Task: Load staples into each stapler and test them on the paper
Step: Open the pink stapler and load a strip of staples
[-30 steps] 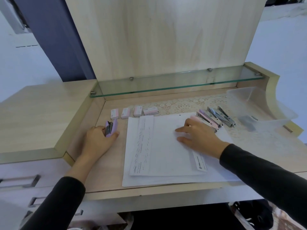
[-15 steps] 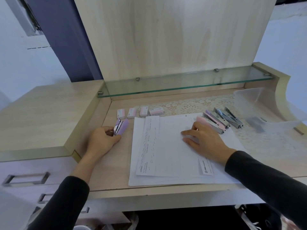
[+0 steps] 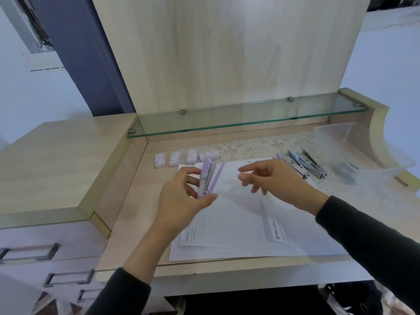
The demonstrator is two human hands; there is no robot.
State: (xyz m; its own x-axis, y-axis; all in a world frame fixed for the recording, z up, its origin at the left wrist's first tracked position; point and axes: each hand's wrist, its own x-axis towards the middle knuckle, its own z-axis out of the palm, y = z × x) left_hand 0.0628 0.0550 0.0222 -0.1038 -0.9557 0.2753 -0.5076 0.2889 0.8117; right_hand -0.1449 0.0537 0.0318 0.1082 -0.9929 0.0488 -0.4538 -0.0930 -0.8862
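The left hand (image 3: 181, 201) is gripping the lilac stapler (image 3: 208, 178) above the paper (image 3: 238, 223), its long axis running 12 to 6, while the right hand (image 3: 272, 180), loose and empty, is hovering at its 3 o'clock

Wears plain, near-black long sleeves of matte cloth. Wears the left sleeve (image 3: 118, 294) ending at the tabletop's (image 3: 127, 223) front edge, well short of the left hand (image 3: 181, 201); wears the right sleeve (image 3: 368, 235) over the tabletop, down close to the right hand (image 3: 272, 178).
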